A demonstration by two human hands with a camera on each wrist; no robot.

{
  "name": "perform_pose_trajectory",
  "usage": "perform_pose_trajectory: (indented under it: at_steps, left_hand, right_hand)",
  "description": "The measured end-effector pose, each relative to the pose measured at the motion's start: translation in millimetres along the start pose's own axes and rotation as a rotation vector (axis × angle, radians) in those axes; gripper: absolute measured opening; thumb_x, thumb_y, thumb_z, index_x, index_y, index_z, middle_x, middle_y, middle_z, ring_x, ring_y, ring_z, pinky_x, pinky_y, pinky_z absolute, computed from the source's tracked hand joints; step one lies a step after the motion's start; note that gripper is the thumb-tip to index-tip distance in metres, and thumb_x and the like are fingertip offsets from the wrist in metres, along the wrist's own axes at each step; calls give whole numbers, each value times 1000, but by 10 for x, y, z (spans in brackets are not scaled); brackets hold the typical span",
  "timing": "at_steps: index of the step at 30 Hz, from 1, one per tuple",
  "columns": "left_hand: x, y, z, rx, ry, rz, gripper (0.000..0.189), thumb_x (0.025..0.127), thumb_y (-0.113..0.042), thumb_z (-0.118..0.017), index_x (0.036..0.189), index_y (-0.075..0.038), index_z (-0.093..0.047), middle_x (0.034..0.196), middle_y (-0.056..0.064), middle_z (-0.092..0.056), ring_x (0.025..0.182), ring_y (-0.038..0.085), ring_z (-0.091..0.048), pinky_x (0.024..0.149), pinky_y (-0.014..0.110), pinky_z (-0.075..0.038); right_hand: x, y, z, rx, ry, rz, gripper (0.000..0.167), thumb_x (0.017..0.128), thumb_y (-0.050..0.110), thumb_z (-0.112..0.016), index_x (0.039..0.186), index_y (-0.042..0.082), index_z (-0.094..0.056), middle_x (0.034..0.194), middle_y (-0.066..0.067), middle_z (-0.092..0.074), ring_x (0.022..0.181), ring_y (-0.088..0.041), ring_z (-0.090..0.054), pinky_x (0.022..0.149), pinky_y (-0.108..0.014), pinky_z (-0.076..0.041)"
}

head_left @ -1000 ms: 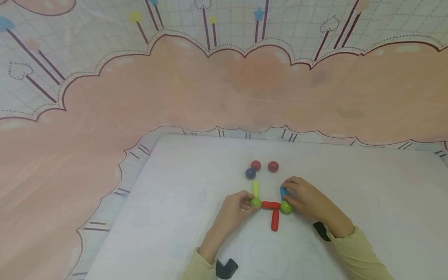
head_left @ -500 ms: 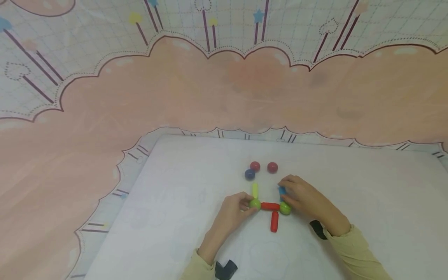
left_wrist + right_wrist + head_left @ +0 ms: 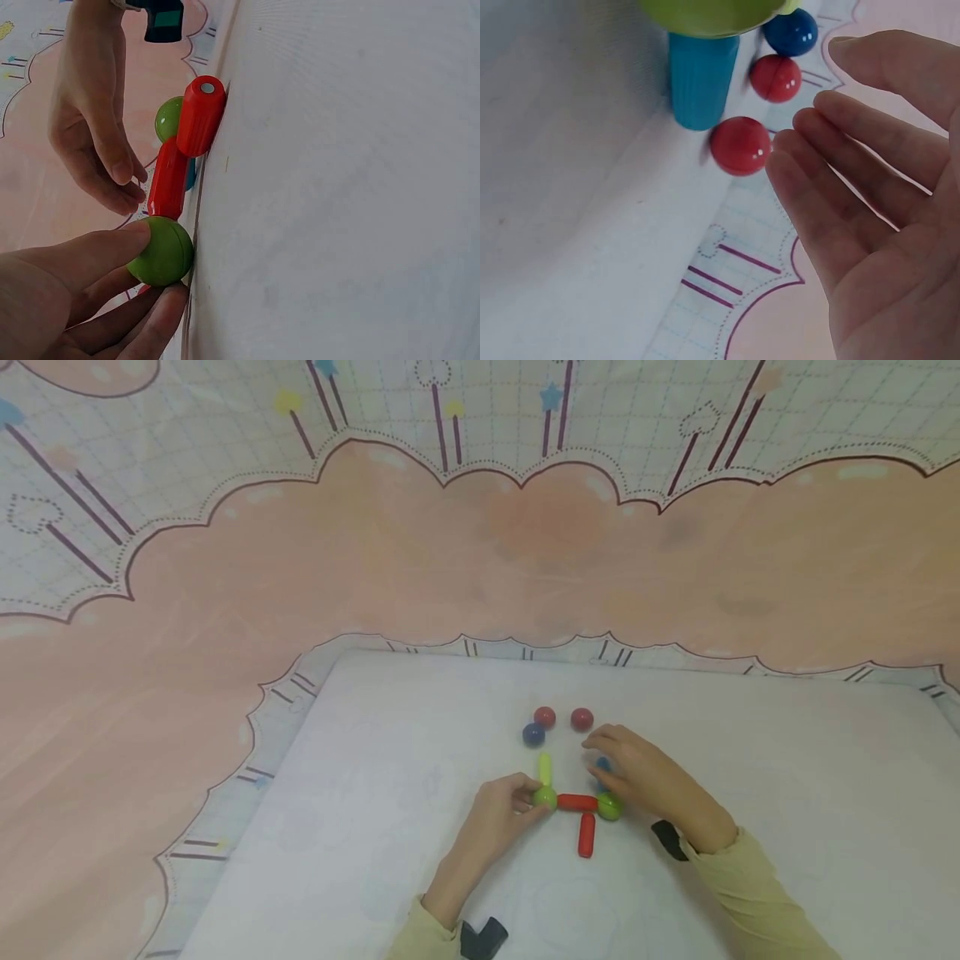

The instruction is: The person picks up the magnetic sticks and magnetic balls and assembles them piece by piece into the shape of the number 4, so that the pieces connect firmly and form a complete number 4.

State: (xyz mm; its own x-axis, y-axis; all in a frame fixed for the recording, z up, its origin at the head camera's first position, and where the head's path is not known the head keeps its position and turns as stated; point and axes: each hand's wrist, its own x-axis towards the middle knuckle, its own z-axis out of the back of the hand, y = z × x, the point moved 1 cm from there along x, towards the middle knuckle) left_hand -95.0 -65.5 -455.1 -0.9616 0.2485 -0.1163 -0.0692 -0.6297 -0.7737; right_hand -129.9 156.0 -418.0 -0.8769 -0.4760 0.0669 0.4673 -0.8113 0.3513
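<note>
My left hand (image 3: 497, 814) pinches a green ball (image 3: 546, 798) between thumb and fingers. A yellow rod (image 3: 545, 768) points away from that ball, and a red rod (image 3: 577, 802) runs from it to a second green ball (image 3: 610, 807). At this second ball stands a blue rod (image 3: 701, 82), partly covered by my right hand (image 3: 647, 774) in the head view. The right hand hovers beside the rod with fingers spread and nothing between them, as its wrist view shows. Another red rod (image 3: 201, 116) lies on the near side of the joined one, its end face showing a grey disc.
Beyond the rods lie a red ball (image 3: 582, 719), a second red ball (image 3: 545, 717) and a blue ball (image 3: 534, 735) close against it. All are on a white tabletop (image 3: 375, 735). Behind it hangs a patterned pink cloth (image 3: 420, 560).
My right hand has let go of the blue rod; its fingers have opened and moved slightly away and left. The left hand keeps its pinch on the green ball.
</note>
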Motion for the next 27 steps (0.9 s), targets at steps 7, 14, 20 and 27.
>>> perform_pose_trajectory:
  at_steps: [7,14,20,27]
  left_hand:
    - [14,4,-12,-13,4,-5,27,86,-19,-78,110,-9,-71,103,3,-73,84,10,-69,74,20,-56]
    - [4,-3,-10,-15,4,-21,27,86,-19,-78,110,-8,-71,103,3,-73,83,9,-69,73,20,-56]
    - [6,-4,-4,-17,4,-25,27,86,-20,-78,109,-8,-71,101,3,-74,83,10,-69,73,21,-56]
    - [-1,-4,3,-7,6,-16,27,87,-21,-77,110,-8,-71,100,3,-74,83,9,-69,73,21,-56]
  right_hand:
    - [63,57,31,-2,-21,15,39,84,15,-80,119,3,-68,123,-14,-64,117,-31,-60,98,-45,-52]
    - [118,82,21,6,-40,60,38,84,13,-80,118,3,-68,122,-14,-65,117,-30,-60,97,-44,-53]
    - [194,118,27,19,-47,109,39,85,12,-79,120,2,-67,122,-13,-65,116,-29,-61,98,-44,-52]
    - [294,186,47,16,-45,136,41,84,12,-80,122,4,-67,120,-9,-66,112,-24,-62,98,-40,-52]
